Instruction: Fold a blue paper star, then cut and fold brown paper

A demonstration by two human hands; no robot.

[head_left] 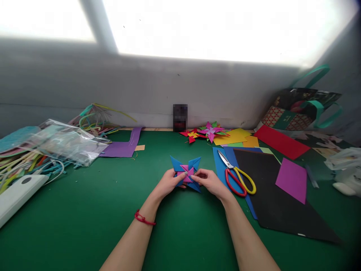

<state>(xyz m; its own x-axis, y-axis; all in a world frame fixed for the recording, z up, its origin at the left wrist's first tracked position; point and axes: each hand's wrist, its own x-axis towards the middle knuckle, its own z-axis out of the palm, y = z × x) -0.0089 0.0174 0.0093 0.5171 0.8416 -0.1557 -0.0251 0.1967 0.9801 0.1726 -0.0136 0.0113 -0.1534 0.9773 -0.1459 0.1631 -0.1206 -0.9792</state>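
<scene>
Between my two hands is a folded paper star (194, 164) with blue points and a pink-purple centre. My left hand (170, 181) grips its left side, thumb pressed on the pink centre and the other fingers partly hidden beneath. My right hand (209, 180) pinches the right side of the star, with thumb and forefinger by the pink folds. Scissors (233, 168) with one red and one yellow handle lie to the right of my right hand, blades pointing away and slightly parted.
Black paper (270, 192), a purple sheet (292, 180) and a red sheet (280, 141) lie at right. Finished paper stars (210, 131) sit at the back near a blurred dark object (180, 117). Purple scrap (121, 148), a clear plastic bag (70, 141) and a white power strip (21, 195) are at left.
</scene>
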